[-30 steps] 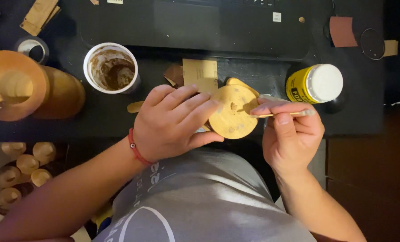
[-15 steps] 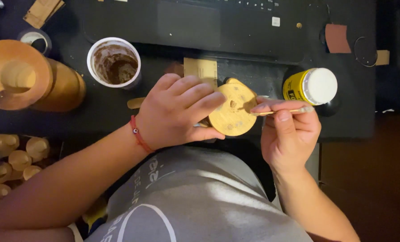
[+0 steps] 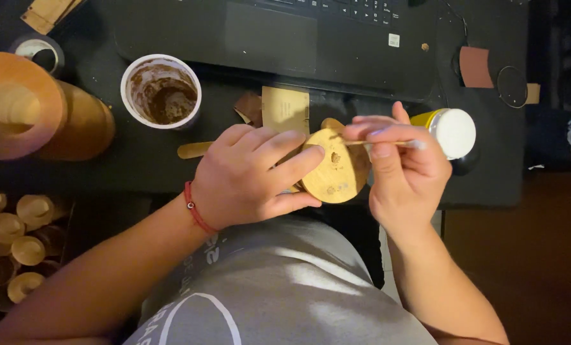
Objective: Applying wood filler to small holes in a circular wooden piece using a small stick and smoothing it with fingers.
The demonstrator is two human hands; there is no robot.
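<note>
Round pale wooden disc (image 3: pixel 336 167), likely light, stiff, smooth-faced: left hand (image 3: pixel 250 179) pinches its nine o'clock rim above the lap; right hand (image 3: pixel 404 172) grips thin stick (image 3: pixel 388 144) at its three o'clock.

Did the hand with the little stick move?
Yes. The right hand slid left across the wooden disc, toward the cup, covering more of the yellow jar.

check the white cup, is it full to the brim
No, the white cup holds only brown residue on its inner wall and bottom, well below the rim.
</note>
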